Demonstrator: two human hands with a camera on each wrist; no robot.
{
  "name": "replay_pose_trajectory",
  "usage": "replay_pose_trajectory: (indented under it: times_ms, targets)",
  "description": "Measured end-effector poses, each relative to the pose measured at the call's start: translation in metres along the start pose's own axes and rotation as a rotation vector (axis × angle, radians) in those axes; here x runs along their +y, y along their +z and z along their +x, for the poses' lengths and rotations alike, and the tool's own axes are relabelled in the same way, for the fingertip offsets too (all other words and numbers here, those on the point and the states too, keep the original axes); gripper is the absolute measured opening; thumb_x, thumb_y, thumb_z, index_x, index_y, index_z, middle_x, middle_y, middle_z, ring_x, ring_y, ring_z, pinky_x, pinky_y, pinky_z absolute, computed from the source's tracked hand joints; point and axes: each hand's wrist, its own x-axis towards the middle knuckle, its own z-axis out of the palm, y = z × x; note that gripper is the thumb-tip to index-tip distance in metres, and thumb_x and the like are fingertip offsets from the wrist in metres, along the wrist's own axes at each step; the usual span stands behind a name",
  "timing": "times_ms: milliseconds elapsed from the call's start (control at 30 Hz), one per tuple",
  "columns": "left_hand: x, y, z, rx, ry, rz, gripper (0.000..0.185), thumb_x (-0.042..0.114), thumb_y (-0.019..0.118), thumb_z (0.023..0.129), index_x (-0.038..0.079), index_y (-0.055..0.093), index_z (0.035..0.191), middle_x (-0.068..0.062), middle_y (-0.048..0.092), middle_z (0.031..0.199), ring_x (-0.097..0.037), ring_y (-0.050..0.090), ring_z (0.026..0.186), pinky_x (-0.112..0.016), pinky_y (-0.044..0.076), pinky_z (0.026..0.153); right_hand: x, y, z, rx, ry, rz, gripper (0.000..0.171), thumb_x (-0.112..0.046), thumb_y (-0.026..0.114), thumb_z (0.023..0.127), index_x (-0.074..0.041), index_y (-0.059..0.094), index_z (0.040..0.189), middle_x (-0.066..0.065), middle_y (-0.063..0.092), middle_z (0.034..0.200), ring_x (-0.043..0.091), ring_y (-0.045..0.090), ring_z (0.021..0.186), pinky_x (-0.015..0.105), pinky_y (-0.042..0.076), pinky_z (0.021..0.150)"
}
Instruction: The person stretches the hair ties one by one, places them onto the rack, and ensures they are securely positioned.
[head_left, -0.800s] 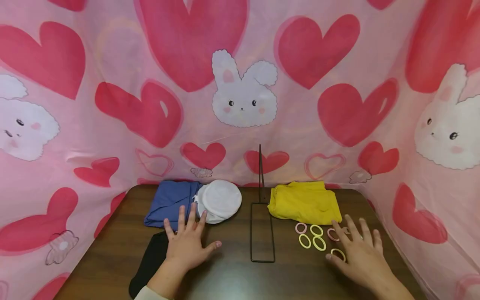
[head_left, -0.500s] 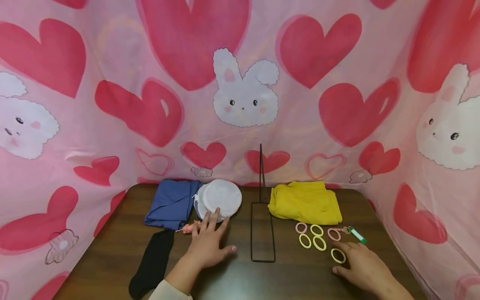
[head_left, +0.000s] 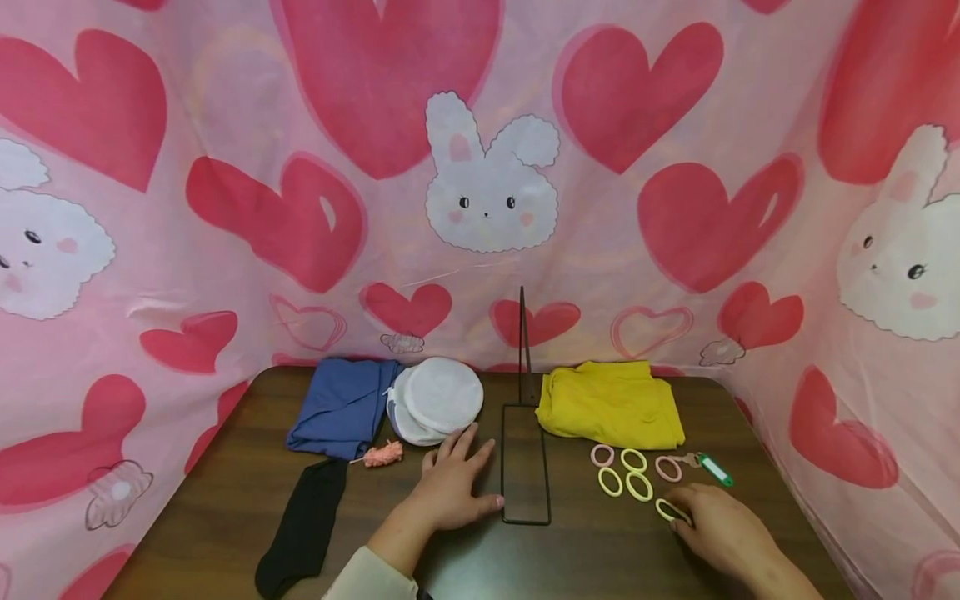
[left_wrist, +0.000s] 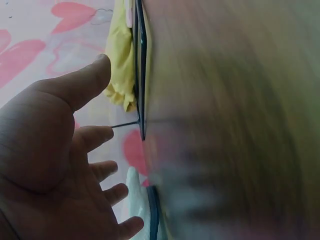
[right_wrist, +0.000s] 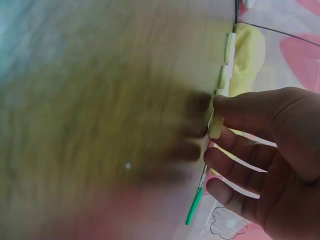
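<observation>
My left hand lies flat and open on the brown table, thumb close to the black wire stand. The left wrist view shows its spread fingers beside that stand. My right hand is at the front right, its fingertips curled onto a yellow hair tie. In the right wrist view the thumb and index finger pinch that tie against the table. Several more yellow and pink hair ties lie just beyond it.
A blue cloth, a white round mesh pouch and a yellow cloth lie along the back. A black sock, a pink fuzzy piece and a green key tag also lie on the table. Pink heart fabric walls surround it.
My left hand slid right to the wire stand, uncovering the pink fuzzy piece. My right hand drew back, uncovering the key tag, and curled its fingers onto the nearest yellow hair tie.
</observation>
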Motion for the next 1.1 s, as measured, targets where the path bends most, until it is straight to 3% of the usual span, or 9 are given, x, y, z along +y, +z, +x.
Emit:
replay_pose_trajectory:
  times_ms: [133,333,400,533,633,867,1100]
  targets:
    - [0.004,0.003,0.003,-0.011,0.011,-0.017,0.088,0.061,0.076,0.086,0.022,0.046,0.159,-0.01,0.02,0.171,-0.04,0.017,0.155,-0.075,0.02,0.11,-0.004,-0.003,0.001,0.06,-0.018,0.021,0.023,-0.016,0.088,0.078,-0.019,0.076,0.098,-0.009,0.068,0.091,0.014,0.064,0.088,0.045,0.055,0.079]
    - [0.004,0.008,0.008,-0.029,0.016,-0.007,0.089,0.062,0.076,0.085,0.023,0.046,0.159,-0.01,0.023,0.171,-0.039,0.021,0.153,-0.076,0.021,0.11,-0.016,-0.011,0.005,0.243,-0.117,0.05,0.031,-0.016,0.09,0.077,-0.014,0.078,0.106,0.003,0.074,0.107,0.031,0.07,0.107,0.055,0.053,0.092]
    - [0.004,0.01,0.01,-0.038,0.016,-0.008,0.089,0.062,0.076,0.085,0.023,0.046,0.159,-0.01,0.024,0.17,-0.039,0.021,0.153,-0.076,0.021,0.11,-0.021,-0.015,0.008,0.321,-0.177,0.057,0.033,-0.015,0.091,0.075,-0.015,0.078,0.105,0.001,0.074,0.106,0.025,0.071,0.102,0.05,0.054,0.089]
    - [0.003,0.01,0.012,-0.054,0.013,-0.018,0.089,0.059,0.078,0.085,0.022,0.046,0.158,-0.012,0.025,0.17,-0.041,0.021,0.152,-0.077,0.02,0.109,-0.036,-0.025,0.016,0.46,-0.302,0.102,0.035,-0.009,0.091,0.072,-0.016,0.078,0.103,-0.007,0.073,0.101,0.008,0.066,0.086,0.026,0.053,0.079]
    - [0.004,0.009,0.013,-0.073,0.008,-0.014,0.089,0.06,0.078,0.085,0.022,0.046,0.159,-0.013,0.026,0.169,-0.042,0.023,0.152,-0.077,0.02,0.109,-0.049,-0.035,0.021,0.481,-0.341,0.157,0.036,-0.008,0.09,0.072,-0.015,0.077,0.105,-0.011,0.07,0.1,0.003,0.063,0.082,0.012,0.048,0.074]
    - [0.007,0.006,0.013,-0.112,0.0,0.015,0.091,0.063,0.078,0.082,0.024,0.048,0.158,-0.011,0.03,0.168,-0.04,0.026,0.151,-0.075,0.022,0.109,-0.079,-0.062,0.032,0.502,-0.43,0.242,0.039,-0.008,0.089,0.077,-0.019,0.076,0.111,-0.014,0.069,0.106,0.007,0.067,0.081,0.015,0.052,0.075]
    - [0.01,0.005,0.013,-0.114,0.004,0.075,0.093,0.064,0.081,0.079,0.023,0.049,0.157,-0.01,0.036,0.165,-0.039,0.029,0.148,-0.072,0.027,0.106,-0.108,-0.09,0.043,0.543,-0.531,0.292,0.03,-0.035,0.074,0.097,-0.015,0.075,0.12,-0.01,0.069,0.112,0.005,0.069,0.088,0.015,0.051,0.082]
